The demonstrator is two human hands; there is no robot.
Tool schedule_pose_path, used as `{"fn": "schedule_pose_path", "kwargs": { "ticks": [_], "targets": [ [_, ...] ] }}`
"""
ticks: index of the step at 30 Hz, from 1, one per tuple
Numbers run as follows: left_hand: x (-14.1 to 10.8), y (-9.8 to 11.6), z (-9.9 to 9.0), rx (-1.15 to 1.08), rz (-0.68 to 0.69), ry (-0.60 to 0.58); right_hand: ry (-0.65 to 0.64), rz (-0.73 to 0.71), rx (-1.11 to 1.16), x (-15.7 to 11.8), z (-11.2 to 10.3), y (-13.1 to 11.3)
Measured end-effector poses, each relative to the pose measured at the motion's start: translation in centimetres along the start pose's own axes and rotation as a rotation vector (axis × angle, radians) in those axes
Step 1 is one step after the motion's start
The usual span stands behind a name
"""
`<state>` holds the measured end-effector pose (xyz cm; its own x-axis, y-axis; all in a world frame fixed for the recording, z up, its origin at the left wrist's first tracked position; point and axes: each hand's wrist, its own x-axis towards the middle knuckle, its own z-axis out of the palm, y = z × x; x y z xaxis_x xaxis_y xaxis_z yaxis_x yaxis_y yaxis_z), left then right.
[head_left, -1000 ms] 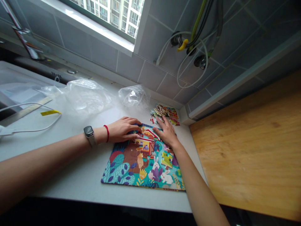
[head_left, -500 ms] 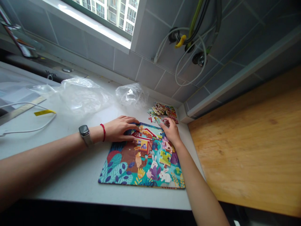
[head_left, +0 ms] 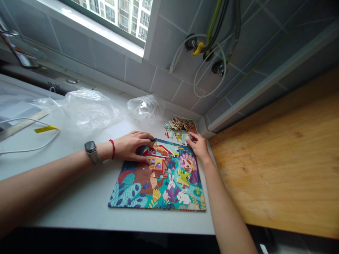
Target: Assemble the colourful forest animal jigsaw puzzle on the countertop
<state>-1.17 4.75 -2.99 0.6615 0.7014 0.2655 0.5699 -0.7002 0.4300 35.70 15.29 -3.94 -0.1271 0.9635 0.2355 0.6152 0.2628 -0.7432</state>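
Note:
A colourful jigsaw puzzle board lies flat on the white counter, printed with rabbits, plants and a red barn. Several pieces rest on it, among them a green one at the right and barn pieces near the top. My left hand is open, fingers apart, over the board's upper left edge and touching the barn area. Just beyond the upper right corner, my right hand pinches a pale puzzle piece between thumb and fingers. A heap of loose pieces lies behind it.
Crumpled clear plastic bags lie at the back left, with a smaller one beside them. A white cable with a yellow tag crosses the left side. A wooden panel borders the counter on the right.
My right hand has shifted slightly to the right, and a pale piece now shows at its fingertips. My left hand stays on the board. The whole view has moved a little.

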Motion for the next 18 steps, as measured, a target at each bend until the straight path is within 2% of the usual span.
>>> {"fn": "schedule_pose_path", "kwargs": {
  "ticks": [4, 9, 11, 13, 15, 18],
  "targets": [
    [0.0, 0.1, -0.1, -0.004, 0.002, 0.005, -0.02, 0.135, 0.083, -0.4, -2.1, -0.2],
    [0.0, 0.2, -0.1, 0.001, 0.016, 0.019, -0.173, 0.307, 0.229, -2.5, -4.7, -1.4],
    [0.0, 0.2, -0.1, -0.002, 0.017, 0.032, -0.189, 0.359, 0.291, -3.3, -5.3, -1.9],
    [0.0, 0.3, -0.1, -0.004, 0.017, 0.036, -0.192, 0.379, 0.311, -4.0, -5.6, -2.2],
    [0.0, 0.3, -0.2, -0.004, 0.018, 0.031, -0.26, 0.397, 0.292, -4.4, -5.6, -2.1],
    [0.0, 0.3, -0.3, 0.002, 0.017, 0.017, -0.313, 0.34, 0.169, -4.4, -5.3, -1.3]
  ]
}}
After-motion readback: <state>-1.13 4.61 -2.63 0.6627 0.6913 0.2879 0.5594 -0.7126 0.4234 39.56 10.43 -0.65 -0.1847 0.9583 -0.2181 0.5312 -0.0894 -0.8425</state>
